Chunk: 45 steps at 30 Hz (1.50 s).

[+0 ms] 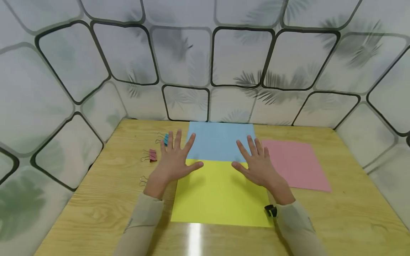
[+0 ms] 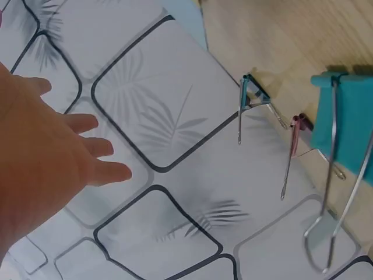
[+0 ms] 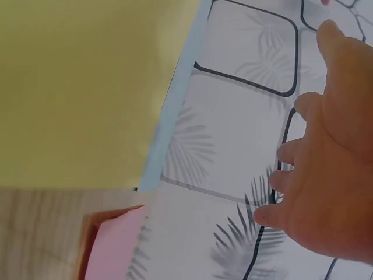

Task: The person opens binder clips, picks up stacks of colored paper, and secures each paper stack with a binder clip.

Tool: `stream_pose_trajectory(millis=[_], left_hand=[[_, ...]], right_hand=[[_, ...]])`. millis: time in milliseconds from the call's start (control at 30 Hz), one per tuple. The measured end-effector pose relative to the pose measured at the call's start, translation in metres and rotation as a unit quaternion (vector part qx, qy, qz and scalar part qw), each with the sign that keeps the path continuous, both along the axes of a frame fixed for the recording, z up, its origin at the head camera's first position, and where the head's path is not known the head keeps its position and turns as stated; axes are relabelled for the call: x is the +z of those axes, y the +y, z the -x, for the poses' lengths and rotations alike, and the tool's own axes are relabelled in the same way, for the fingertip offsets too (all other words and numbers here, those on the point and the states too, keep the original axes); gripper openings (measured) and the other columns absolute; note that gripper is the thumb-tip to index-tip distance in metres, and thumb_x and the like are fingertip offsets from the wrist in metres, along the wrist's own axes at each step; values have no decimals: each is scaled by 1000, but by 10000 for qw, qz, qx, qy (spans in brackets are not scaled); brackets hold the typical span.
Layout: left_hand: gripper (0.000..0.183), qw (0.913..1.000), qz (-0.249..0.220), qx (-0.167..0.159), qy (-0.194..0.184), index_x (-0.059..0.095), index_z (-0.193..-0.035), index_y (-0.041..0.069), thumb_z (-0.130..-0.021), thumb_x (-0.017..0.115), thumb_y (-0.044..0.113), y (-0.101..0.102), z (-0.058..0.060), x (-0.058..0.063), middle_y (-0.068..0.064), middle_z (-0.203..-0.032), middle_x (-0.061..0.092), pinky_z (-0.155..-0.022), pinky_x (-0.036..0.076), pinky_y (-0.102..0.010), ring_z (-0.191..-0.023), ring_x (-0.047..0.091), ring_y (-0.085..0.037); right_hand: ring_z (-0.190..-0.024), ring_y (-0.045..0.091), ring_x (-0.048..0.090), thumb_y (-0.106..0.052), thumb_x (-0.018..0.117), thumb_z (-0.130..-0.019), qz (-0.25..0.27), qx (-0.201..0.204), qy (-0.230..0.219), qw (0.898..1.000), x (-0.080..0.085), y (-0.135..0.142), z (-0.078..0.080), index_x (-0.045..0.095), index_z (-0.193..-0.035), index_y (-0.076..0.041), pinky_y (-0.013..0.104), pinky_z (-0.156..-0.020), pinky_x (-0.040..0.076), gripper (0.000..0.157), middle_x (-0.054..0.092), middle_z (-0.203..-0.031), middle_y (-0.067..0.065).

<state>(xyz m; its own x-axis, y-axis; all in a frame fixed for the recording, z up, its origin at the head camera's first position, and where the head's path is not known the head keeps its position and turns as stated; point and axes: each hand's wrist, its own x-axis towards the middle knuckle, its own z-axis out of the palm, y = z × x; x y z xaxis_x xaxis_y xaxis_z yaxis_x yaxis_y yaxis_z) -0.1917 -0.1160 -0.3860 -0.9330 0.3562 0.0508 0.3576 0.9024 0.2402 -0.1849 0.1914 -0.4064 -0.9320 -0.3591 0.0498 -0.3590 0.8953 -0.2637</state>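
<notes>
My left hand [image 1: 173,161] is spread with its fingers straight, over the left edge of the yellow sheet [image 1: 221,199] and near the blue sheet [image 1: 221,142]. My right hand [image 1: 259,165], also spread and holding nothing, hovers over the right side of these two sheets. Left of my left hand stand a blue binder clip [image 1: 166,139] and a pink binder clip [image 1: 152,155]. A third clip shows only its wire handles [image 1: 143,180] beside my left wrist; the left wrist view shows its large teal body [image 2: 344,116].
A pink sheet [image 1: 301,167] lies on the wooden table [image 1: 352,213], to the right of the yellow and blue ones. Patterned curtain-like walls [image 1: 185,57] with dark outlines and leaf prints enclose the table at the back and sides.
</notes>
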Motion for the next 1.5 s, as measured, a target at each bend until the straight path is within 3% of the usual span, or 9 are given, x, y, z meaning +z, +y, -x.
stream_pose_trajectory(millis=[133, 300, 500, 733, 1033, 1500], left_hand=[[92, 9990, -379, -206, -100, 4, -161, 26, -93, 53, 64, -8, -9, 11, -21, -164, -9, -113, 0, -70, -149, -13, -44], [92, 9991, -319, -286, -34, 6, -161, 25, -93, 55, 63, -16, -19, 19, -22, -164, -6, -115, 2, -67, -150, -8, -44], [92, 9992, -231, -322, -106, 6, -161, 25, -93, 54, 64, -15, -22, 18, -23, -164, -4, -116, 5, -67, -150, -4, -45], [91, 9987, -209, -356, -311, 8, -161, 24, -94, 54, 63, -12, -24, 13, -23, -164, -3, -115, 7, -68, -150, -2, -45], [89, 9984, -160, -348, -408, 12, -161, 20, -95, 57, 58, -15, -20, 9, -29, -162, 4, -115, 11, -67, -149, 5, -48], [89, 9958, 50, -47, -911, 10, -161, 18, -95, 60, 53, -33, -15, 9, -31, -160, 8, -110, 22, -70, -145, 13, -53]], right_hand=[[-150, 44, -8, -60, 42, -101, -70, 221, 91, 9997, -1, 7, -14, 12, -161, -18, 69, -114, 5, 79, -7, -164, 20], [-149, 46, 1, -57, 48, -100, -152, 503, 95, 9986, -6, 15, -35, 18, -160, -16, 69, -113, 11, 79, 2, -164, 23], [-147, 52, 10, -54, 56, -97, -225, 807, -413, 9956, -10, 21, -54, 22, -159, -14, 70, -111, 19, 82, 8, -162, 27], [-146, 53, 10, -50, 66, -92, 26, 1148, -1286, 9850, -9, 22, -57, 22, -159, -14, 71, -110, 19, 88, 7, -162, 28], [-147, 51, 8, -39, 72, -90, 148, 1021, -2077, 9727, -10, 23, -55, 22, -159, -14, 70, -108, 26, 89, 3, -163, 25], [-146, 53, 8, -37, 70, -93, 72, 1193, -2180, 9686, -9, 23, -52, 28, -156, -7, 69, -108, 27, 82, 7, -161, 29]])
